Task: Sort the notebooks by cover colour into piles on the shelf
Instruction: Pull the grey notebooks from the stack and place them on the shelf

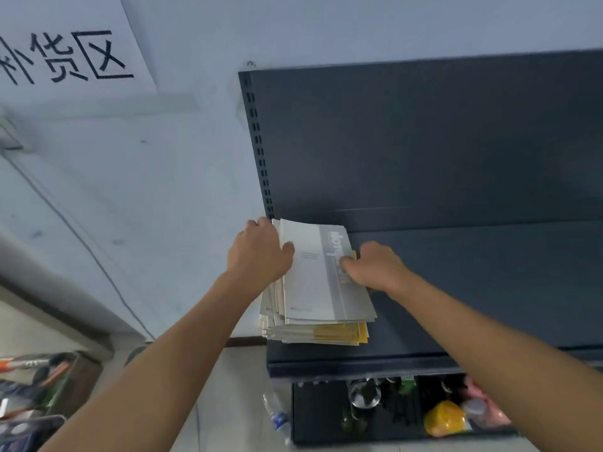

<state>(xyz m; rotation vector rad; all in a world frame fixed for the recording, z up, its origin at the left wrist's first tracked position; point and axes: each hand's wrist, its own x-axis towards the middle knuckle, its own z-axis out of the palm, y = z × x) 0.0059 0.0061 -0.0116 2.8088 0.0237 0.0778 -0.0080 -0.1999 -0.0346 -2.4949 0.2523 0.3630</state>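
The top grey notebook (313,282) covers the stack of notebooks (293,332), so the covers below show only as pale edges and a yellow strip, and its lettering is too blurred to read. The fingers of the left hand (259,256) are hidden behind the stack's far left edge, and the thumb of the right hand (375,267) is out of sight. The wall sign (65,44) is cut off at the left edge, and the things on the lower shelf (319,415) are blurred.

Notebook stack (318,288) at shelf's (473,282) left end, hands either side
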